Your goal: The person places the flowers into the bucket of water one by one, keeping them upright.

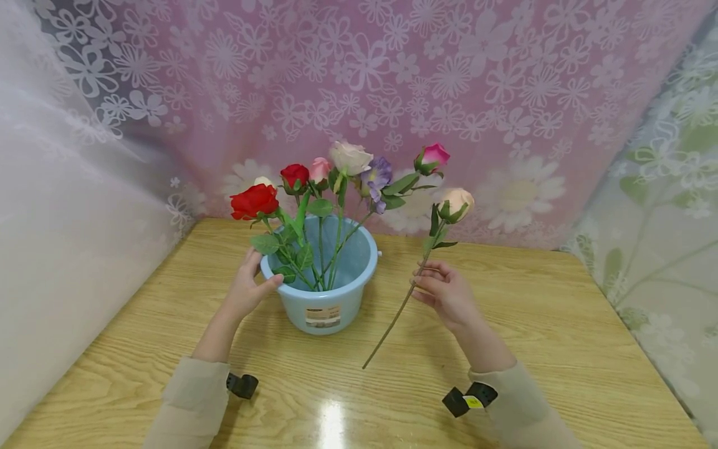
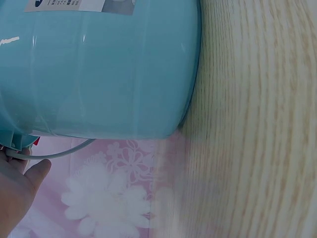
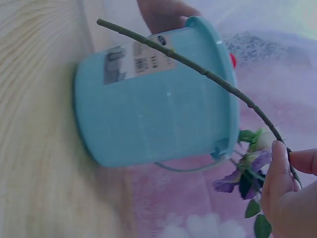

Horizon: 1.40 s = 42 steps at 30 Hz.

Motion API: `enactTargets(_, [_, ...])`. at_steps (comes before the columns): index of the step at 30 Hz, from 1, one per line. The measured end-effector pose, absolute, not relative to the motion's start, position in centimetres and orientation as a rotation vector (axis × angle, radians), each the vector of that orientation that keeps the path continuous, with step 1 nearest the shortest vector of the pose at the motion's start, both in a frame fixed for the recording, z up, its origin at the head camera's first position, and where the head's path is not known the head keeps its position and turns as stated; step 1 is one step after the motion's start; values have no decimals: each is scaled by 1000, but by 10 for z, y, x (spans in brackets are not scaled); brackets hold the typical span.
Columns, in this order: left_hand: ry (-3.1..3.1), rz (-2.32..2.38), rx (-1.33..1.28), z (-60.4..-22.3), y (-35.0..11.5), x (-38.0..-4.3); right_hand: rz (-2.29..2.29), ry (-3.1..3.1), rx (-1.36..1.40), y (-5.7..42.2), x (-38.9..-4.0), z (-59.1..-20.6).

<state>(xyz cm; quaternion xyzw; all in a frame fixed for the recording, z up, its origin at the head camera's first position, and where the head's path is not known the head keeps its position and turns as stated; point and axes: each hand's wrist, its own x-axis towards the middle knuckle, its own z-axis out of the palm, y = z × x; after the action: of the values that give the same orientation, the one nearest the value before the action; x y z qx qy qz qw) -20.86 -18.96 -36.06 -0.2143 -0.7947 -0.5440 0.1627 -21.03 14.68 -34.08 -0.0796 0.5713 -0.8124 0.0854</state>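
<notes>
A light blue plastic bucket [image 1: 364, 277] with several artificial flowers in it stands upright on the table. My left hand [image 1: 249, 287] holds its left rim, thumb over the edge and the other fingers behind the outer wall. In the left wrist view that hand [image 2: 17, 186] appears beside the rim and the bucket's handle [image 2: 59, 152]. To the right of the bucket, my right hand [image 1: 449, 296] pinches the stem of a peach artificial rose [image 1: 459, 204] between thumb and fingers. The bloom points up, and the bare stem [image 3: 198, 67] slants down toward me, in front of the bucket.
Among the bucket's flowers are red roses [image 1: 255, 201], a white rose [image 1: 350, 157], a purple flower [image 1: 377, 178] and a magenta rose [image 1: 434, 156] leaning right. The wooden table [image 1: 538, 324] meets a pink floral curtain [image 1: 364, 75] behind; pale sheets hang on both sides.
</notes>
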Motion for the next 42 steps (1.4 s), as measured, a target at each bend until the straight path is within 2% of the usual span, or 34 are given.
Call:
enactTargets(11, [-2282,-1545,-604,-360,-190,-207,-2550,1655,-435,144,-205,-295])
enactTargets(25, [-2267,-1547,-610,-360,-190,-208,-2706,1619,-478,124,-213,-245])
enactTargets(34, [-2270,-1550,-608,-360,-190,-209,-2739,1764,-435,107,-232,-241])
enactTargets(42, [-2270,-1552,-615,-360,-190,-208,-2542,2078,-354,86,-247,-263])
